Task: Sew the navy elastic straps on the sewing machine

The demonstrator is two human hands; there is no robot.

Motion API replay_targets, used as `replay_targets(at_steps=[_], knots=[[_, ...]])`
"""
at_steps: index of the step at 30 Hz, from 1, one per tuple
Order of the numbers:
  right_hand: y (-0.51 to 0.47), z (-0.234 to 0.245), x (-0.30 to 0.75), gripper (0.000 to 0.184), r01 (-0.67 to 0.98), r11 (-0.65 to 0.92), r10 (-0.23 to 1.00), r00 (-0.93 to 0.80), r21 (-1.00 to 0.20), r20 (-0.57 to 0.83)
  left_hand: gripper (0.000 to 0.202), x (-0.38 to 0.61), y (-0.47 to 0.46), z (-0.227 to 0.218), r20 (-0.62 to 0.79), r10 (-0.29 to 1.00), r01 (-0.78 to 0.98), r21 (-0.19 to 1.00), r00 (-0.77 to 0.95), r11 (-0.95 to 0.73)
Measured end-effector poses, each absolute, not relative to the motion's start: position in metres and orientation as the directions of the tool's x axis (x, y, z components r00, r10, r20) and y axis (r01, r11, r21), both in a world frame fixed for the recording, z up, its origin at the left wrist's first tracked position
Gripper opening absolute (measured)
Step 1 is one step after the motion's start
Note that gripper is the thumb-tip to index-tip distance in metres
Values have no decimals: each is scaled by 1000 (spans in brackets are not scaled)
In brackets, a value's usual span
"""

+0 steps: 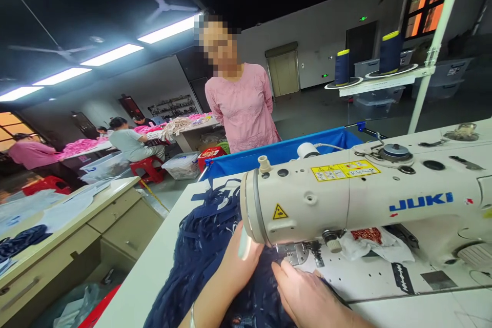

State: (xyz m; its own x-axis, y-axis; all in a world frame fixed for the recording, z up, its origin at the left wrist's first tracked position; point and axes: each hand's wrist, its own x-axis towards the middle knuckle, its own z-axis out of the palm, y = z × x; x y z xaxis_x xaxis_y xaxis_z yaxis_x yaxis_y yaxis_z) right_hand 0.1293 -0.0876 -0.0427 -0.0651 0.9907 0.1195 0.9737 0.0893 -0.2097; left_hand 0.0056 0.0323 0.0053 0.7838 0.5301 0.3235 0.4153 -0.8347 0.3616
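Observation:
A white sewing machine marked JUKI stands across the right side of the table. Navy fabric, in strips and folds, is heaped left of its head and runs down under both my arms. My left hand reaches in beside the machine head over this fabric, its fingertips hidden behind the head. Just in front of the metal needle plate, my right hand has thumb and fingers closed on the edge of the navy fabric. The needle itself cannot be made out.
A razor blade and a white cloth lie on the machine bed. Navy thread cones stand on a rack. Behind the table hangs a blue fabric bin; a person in pink stands beyond it. A drawer desk is at left.

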Motion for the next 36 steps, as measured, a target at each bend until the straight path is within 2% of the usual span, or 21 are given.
replay_targets(at_steps=[3,5,6,8,11,15,21,25,27,30,32,36], knots=[[-86,-53,129,25,983,124,923,-62,-139,379,25,-7,28,16,85,502,441,368,861,-818],[-86,-54,130,22,986,121,892,-56,-117,448,24,-14,27,22,-59,447,436,369,892,-821],[-86,-53,131,22,985,124,887,-58,-117,457,23,-17,27,25,-82,420,421,356,904,-835],[-86,-51,132,21,984,131,891,-62,-123,449,21,-18,28,28,-49,384,379,308,922,-872],[-85,-49,134,27,985,108,913,-46,-131,405,29,-13,28,31,60,361,338,239,931,-910],[-83,-55,136,43,988,88,928,-35,-127,372,27,-3,26,32,136,349,314,225,927,-922],[-86,-69,141,43,991,90,916,-43,-100,400,37,11,18,26,257,444,284,483,858,-828],[-87,-71,138,47,992,79,932,-36,-103,360,43,2,11,23,149,335,244,431,930,-869],[-87,-67,144,44,979,69,954,-8,-192,301,47,-4,8,21,68,350,296,396,934,-869],[-87,-60,169,32,911,138,958,-23,-389,284,38,-6,6,19,-24,368,358,304,929,-883],[-84,-60,191,39,891,149,958,-23,-428,286,35,-5,7,18,-52,358,359,249,932,-899],[-69,-77,217,24,885,85,949,68,-458,308,36,-6,13,14,-20,329,323,256,944,-911]])
